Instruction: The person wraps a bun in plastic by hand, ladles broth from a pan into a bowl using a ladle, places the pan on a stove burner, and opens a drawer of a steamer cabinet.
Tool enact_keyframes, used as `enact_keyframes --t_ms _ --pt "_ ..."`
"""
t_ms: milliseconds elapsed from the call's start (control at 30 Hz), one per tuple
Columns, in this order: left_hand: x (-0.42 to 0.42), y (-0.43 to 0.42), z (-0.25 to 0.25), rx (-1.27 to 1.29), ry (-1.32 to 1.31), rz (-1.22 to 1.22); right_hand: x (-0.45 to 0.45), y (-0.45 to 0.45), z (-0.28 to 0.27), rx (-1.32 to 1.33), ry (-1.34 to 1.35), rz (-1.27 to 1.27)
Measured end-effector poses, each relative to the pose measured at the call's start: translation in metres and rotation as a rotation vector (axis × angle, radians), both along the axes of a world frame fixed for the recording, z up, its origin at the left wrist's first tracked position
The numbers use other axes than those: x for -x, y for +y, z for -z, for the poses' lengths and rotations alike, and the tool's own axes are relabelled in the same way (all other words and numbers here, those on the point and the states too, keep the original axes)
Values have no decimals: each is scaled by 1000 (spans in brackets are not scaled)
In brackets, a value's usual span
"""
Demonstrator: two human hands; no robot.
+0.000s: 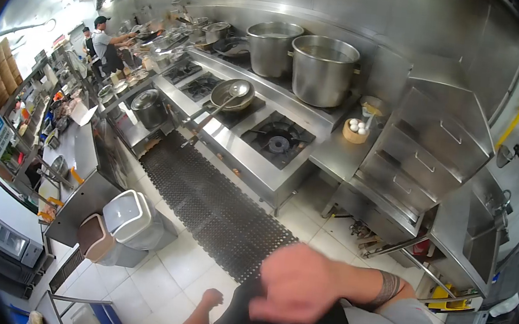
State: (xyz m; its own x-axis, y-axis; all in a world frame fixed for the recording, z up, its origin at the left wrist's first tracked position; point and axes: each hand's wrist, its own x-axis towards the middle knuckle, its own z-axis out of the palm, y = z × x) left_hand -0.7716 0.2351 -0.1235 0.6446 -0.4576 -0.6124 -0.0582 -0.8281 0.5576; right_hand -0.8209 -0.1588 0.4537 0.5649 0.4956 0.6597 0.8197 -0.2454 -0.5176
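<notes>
My right hand (297, 283) is raised close to the camera in front of my chest, blurred, with its fingers curled; whether anything is inside it cannot be made out. Lower down, my left hand (212, 297) hangs beside my dark apron, small in view, its fingers curled in and nothing visible in them. Neither hand touches the stove (230, 135). On the stove, a pan (223, 94) holds a ladle (239, 88). Two large steel pots (322, 74) stand behind it. A round container of white eggs (355, 131) sits on the counter to the right.
A black perforated mat (205, 197) runs along the stove. Grey bins (154, 230) stand to the left. Steel drawers (428, 151) and a sink (482, 239) are at the right. Two people (102, 44) stand at the far left end, one reaching toward the cooking line.
</notes>
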Motion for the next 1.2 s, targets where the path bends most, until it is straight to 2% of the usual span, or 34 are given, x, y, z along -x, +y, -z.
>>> enact_keyframes --t_ms 33,67,100,167,200,267,367,433,567,600,667,700,767,800,833,867,900,933,967,1000,1033,1067,1100,1133,1167,1200 --pt "2 0 14 -78 -219 414 9 24 -25 -322 210 -233" --pt "13 -4 16 -49 -427 625 5 33 -34 -512 457 -602" --pt "14 -8 19 -237 -306 695 2 42 -44 -692 741 -942" --pt "21 -13 -26 -164 -166 334 -11 44 -62 -693 1082 -1438" --pt "25 -19 -56 -110 -116 150 -6 43 -80 -706 1110 -1420" --pt "35 -9 -54 -68 -140 36 -13 54 -88 -702 1153 -1430" --pt "46 17 -22 -120 -127 87 -31 72 -81 -529 1063 -1403" --pt "58 40 -3 -246 -293 467 -46 79 -78 -521 1193 -1476" --pt "84 74 3 -298 -114 291 -77 106 -45 -689 1193 -1553" --pt "85 78 -4 -364 -27 320 -95 114 -37 -682 1030 -1622" --pt "85 77 -12 -431 77 314 -130 122 -34 -676 881 -1720" --pt "85 76 -16 -419 123 305 -151 123 -37 -662 998 -1899" --pt "78 71 -32 -420 181 280 -174 122 -34 -648 1112 -2101" --pt "77 59 -51 -433 161 -29 -174 119 -24 -1012 1124 -1856" --pt "69 55 -66 -452 152 -184 -174 116 -13 -1343 1115 -1570" --pt "61 52 -81 -459 134 -345 -216 114 -15 -1168 1036 -1558" --pt "48 50 -86 -399 69 -216 -259 112 -17 -1000 937 -1541" --pt "35 44 -85 -331 6 -87 -285 112 11 -930 1181 -1462" --pt "30 55 -63 -186 -231 55 -312 121 49 -833 1263 -1271" --pt "11 47 -59 -178 -238 42 -333 128 102 -585 1290 -961" --pt "-4 52 -61 -260 -222 -28 -348 130 156 -155 1270 -648" --pt "-15 47 -61 -329 -198 -109 -356 126 221 245 1018 -461" --pt "-22 40 -62 -153 -113 -471 -353 88 347 755 784 -362" --pt "-41 41 -64 29 -43 -810 -352 55 481 1011 796 -466" --pt "-52 34 -69 -1 -99 -830 -335 17 483 1034 1095 -274" --pt "-58 25 -83 -33 -151 -848 -333 -22 494 772 1562 -129"
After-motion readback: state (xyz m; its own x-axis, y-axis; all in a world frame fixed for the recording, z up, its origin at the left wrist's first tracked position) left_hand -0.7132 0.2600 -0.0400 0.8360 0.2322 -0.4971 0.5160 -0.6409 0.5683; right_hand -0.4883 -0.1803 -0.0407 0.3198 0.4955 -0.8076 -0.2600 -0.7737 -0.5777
